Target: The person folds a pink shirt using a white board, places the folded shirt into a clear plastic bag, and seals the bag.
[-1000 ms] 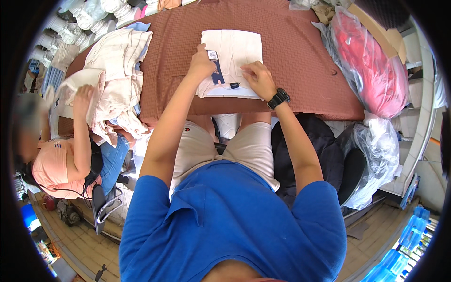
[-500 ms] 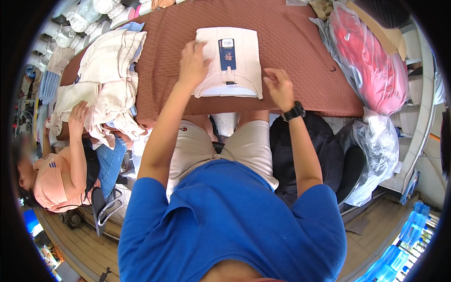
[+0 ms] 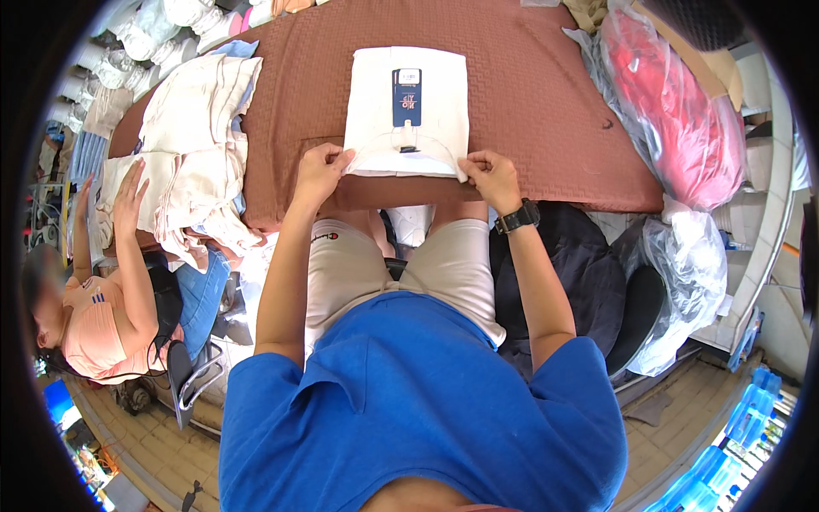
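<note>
A folded cream garment (image 3: 367,102) lies flat in front of me, its waistband or neck side toward me. On top of it sits a dark blue hang tag (image 3: 407,102) with a white label. My left hand (image 3: 322,175) pinches the garment's near left corner. At the near right corner, my right hand (image 3: 493,179) pinches the edge between thumb and fingers; a black watch (image 3: 517,218) is on that wrist.
Brown cloth covers the table (image 3: 529,111). To the left is a heap of cream garments (image 3: 192,128), with a seated co-worker's raised hands (image 3: 128,200) beside it. Red goods in a clear plastic bag (image 3: 670,111) lie at right. A black bag or cloth (image 3: 554,277) is beside my leg.
My left hand came down from the garment's left side to its near left corner. My right hand moved in and gripped the near right corner. The co-worker's hands lifted off the heap.
</note>
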